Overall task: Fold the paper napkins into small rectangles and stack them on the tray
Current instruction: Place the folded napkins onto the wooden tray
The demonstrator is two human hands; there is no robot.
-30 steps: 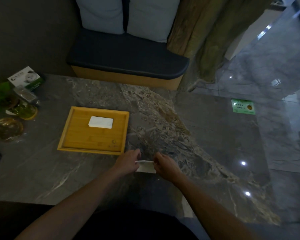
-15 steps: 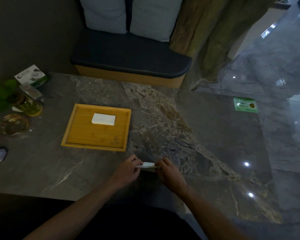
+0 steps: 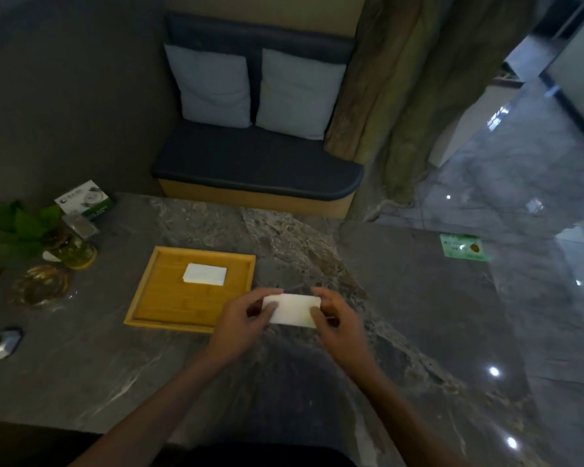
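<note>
A white folded napkin (image 3: 292, 310) is held above the table between both hands, just off the near right corner of the tray. My left hand (image 3: 241, 323) pinches its left end and my right hand (image 3: 338, 323) grips its right end. The bamboo tray (image 3: 169, 305) lies on the dark marble table. Toward the tray's far side, a small white stack of folded napkins (image 3: 205, 273) rests inside it.
At the table's left stand a green plant in a glass jar (image 3: 71, 252), a glass ashtray (image 3: 39, 288), a white-green box (image 3: 83, 198) and a metal object (image 3: 0, 342). A green sticker (image 3: 464, 247) sits far right. A cushioned bench (image 3: 257, 163) lies beyond the table.
Both hands have lifted the napkin off the table and turned it flat toward me, moving it up and nearer the tray. The view has tilted upward.
</note>
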